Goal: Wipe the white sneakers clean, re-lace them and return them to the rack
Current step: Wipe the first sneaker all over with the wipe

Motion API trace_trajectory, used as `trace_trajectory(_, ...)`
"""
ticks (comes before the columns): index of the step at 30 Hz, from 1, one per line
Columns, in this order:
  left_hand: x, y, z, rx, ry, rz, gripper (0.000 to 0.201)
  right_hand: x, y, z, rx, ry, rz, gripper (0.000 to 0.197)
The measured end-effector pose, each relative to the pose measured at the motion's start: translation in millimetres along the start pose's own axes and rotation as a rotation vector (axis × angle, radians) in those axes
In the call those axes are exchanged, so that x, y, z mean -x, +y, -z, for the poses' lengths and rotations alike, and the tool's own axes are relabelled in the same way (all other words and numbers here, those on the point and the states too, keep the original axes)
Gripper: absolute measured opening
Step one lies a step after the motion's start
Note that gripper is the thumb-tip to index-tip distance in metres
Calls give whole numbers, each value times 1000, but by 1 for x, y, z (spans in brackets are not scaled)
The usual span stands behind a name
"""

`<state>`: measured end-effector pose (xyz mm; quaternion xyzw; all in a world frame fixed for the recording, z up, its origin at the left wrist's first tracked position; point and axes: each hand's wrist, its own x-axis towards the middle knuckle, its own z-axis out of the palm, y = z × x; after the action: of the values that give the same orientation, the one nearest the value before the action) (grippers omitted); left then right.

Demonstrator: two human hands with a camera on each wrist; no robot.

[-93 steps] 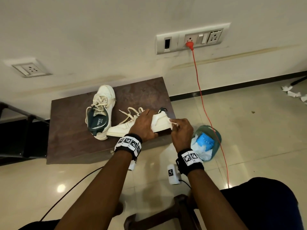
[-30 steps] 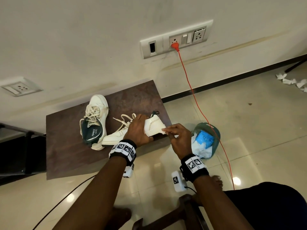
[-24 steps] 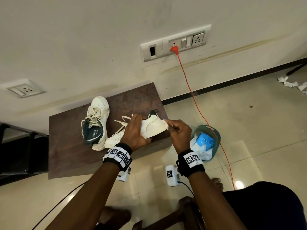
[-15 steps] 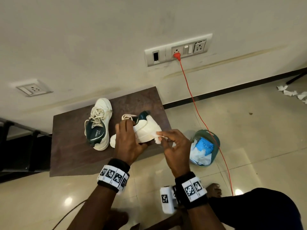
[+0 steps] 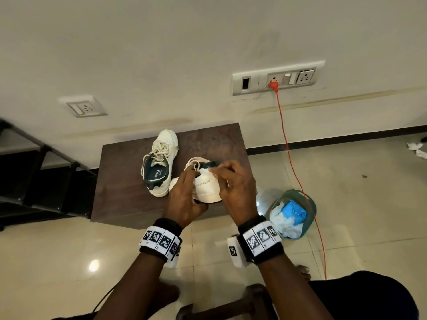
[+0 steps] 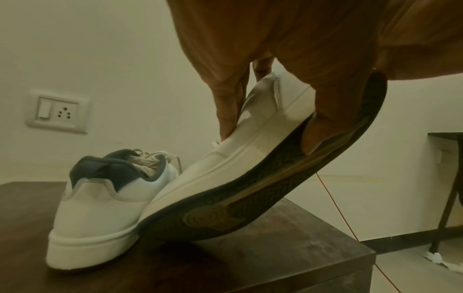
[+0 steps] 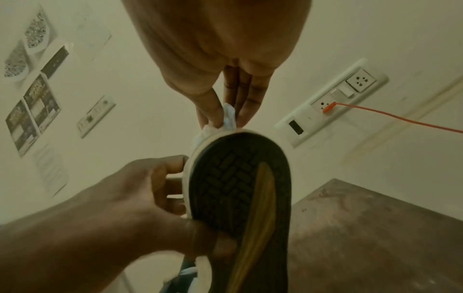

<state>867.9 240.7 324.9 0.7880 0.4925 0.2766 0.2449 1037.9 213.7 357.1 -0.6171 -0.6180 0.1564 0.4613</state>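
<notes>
Head view shows the left hand (image 5: 184,199) gripping a tilted sneaker (image 5: 206,189) over the table (image 5: 120,192), left wrist view its thumb on the sole (image 6: 263,200), right wrist view the right hand (image 7: 220,59) pinching a wipe (image 7: 229,117) against the heel.

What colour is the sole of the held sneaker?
The sole is black with a tan stripe, clearest in the right wrist view.
</notes>
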Motion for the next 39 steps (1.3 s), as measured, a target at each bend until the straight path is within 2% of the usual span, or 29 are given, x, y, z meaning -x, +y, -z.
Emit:
trace_trajectory(4, 5, -9, 7, 9, -95, 3, 88, 35, 3, 8, 28, -58, 10, 24)
trace_trajectory(12, 16, -4, 11, 65, -107, 19, 89, -13, -11, -3, 41, 73, -66, 20)
trace_trajectory(15, 12, -5, 13, 57, -58, 54, 85, 18, -13, -1, 23, 53, -76, 22)
trace_trajectory(18, 8, -4, 16, 26, -97, 48, 87, 60, -12, 9, -25, 18, -67, 23)
trace_trajectory(20, 8, -3, 15, 10, -125, 33, 88, 64, -1, 13, -21, 45, -112, 25)
trace_trajectory(22, 11, -5, 13, 5, -108, 41, 90, 64, 6, 15, -40, 114, -192, 26)
trace_trajectory(24, 9, -6, 15, 20, -90, 73, 89, 67, 3, 14, -77, 147, -211, 26)
trace_trajectory(28, 4, -5, 21, 32, -94, 76, 79, 77, -22, 1, -119, 114, -118, 25)
trace_trajectory(31, 3, -6, 26, 63, -65, 92, 79, 66, -27, -6, -41, 107, -48, 30)
trace_trajectory(34, 0, -4, 28, 90, -73, 85, 72, 61, -35, -11, 66, -38, 139, 38)
trace_trajectory(37, -3, 0, 28, 81, -113, 66, 63, 61, -42, -15, 187, -218, 300, 33)
trace_trajectory(39, -4, -1, 27, 88, -110, 62, 65, 59, -36, -12, 230, -217, 319, 31)
